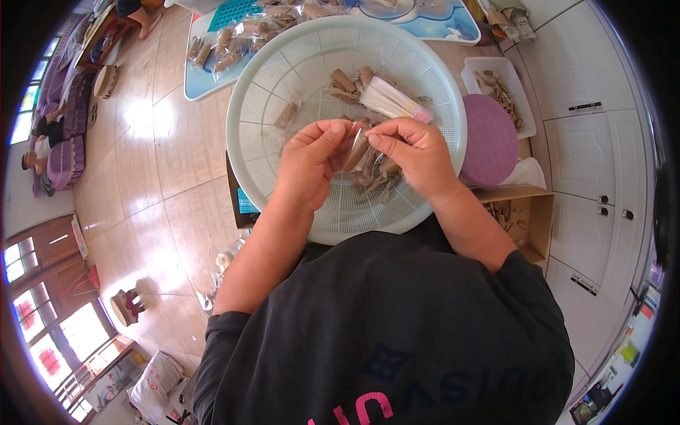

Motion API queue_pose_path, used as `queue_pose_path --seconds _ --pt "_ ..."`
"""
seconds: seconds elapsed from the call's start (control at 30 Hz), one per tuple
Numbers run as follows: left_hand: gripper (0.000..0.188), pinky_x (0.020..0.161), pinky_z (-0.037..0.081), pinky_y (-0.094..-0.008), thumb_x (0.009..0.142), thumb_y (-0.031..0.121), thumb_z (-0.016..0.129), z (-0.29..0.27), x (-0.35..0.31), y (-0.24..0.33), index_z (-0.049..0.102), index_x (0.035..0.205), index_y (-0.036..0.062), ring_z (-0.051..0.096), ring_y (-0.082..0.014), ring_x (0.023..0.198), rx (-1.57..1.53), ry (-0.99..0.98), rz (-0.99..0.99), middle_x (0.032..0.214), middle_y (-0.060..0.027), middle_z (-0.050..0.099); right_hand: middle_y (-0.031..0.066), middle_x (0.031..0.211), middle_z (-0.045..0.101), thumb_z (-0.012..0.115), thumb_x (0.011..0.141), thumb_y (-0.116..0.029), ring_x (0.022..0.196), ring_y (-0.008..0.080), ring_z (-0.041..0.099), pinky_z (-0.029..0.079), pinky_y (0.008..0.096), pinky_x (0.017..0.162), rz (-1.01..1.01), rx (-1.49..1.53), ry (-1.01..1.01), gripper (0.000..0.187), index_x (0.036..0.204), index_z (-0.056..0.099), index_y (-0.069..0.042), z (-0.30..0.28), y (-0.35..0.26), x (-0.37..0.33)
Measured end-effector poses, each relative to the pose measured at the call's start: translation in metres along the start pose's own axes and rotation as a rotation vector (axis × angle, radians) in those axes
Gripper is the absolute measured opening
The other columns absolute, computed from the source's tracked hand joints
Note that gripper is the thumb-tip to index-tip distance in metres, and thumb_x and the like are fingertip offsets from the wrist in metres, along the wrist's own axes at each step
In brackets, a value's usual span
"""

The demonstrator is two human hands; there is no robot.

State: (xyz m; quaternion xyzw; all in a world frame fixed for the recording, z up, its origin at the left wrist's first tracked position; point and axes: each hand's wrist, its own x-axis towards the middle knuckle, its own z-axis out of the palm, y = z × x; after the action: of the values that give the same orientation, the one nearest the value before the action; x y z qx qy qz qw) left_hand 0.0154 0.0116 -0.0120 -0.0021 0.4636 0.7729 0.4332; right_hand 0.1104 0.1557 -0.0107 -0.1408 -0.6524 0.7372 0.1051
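Above a large pale-green plastic basket (244, 127), my two hands meet over a small clear plastic bag (354, 150) with a brown piece inside. My left hand (312, 157) pinches the bag's left side between thumb and fingers. The opposite side, near the top, is pinched by my right hand (416, 152). Beneath and beyond them in the basket lie loose brown cone-like pieces (343, 83) with stringy bits. Just past my right hand is a white bundle (388, 98) with a pink end and a yellow band round it.
Beyond the basket, a blue tray (205, 81) holds several bagged brown pieces (227, 46). To the right stand a white bin (528, 85) of brown pieces, a round purple stool top (489, 140) and a cardboard box (535, 223). White cabinets (581, 156) line that side. Another person (46, 142) is far left.
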Motion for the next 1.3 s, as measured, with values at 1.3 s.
queue_pose_path --seconds 1.3 --pt "0.014 0.056 0.04 -0.0177 0.084 0.007 0.06 0.021 -0.016 -0.007 0.064 0.093 -0.0013 0.05 -0.0038 0.064 0.504 0.064 0.29 0.074 -0.0002 0.061 0.0009 0.065 0.054 0.055 0.085 -0.015 0.055 0.0141 0.051 0.04 0.0262 0.051 -0.383 -0.341 0.322 0.012 0.078 0.055 -0.005 0.007 -0.002 0.018"
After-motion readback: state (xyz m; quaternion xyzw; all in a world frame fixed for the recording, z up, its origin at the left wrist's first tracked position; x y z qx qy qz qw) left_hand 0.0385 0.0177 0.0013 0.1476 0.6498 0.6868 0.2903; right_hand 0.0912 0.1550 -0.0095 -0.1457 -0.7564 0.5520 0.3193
